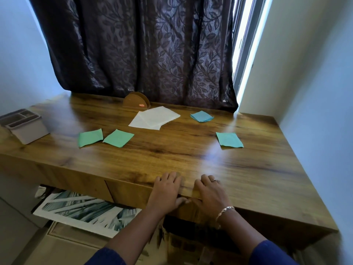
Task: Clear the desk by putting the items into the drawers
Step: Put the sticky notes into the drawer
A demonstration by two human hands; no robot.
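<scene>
On the wooden desk (172,155) lie two green paper squares (90,138) (118,138) at the left and a teal square (229,140) at the right. A small stack of blue squares (202,116) and white sheets (154,118) lie further back. My left hand (165,192) and my right hand (209,192) rest side by side on the desk's front edge. Their fingers lie on top and the thumbs sit against the drawer front (133,194) below. Neither hand holds an item.
A brown half-round wooden holder (136,101) stands at the back by the dark curtain (143,46). A grey compartment organiser (25,126) sits at the left end. Under the desk are a leaf-print sheet (80,211) and dark clutter. A white wall bounds the right side.
</scene>
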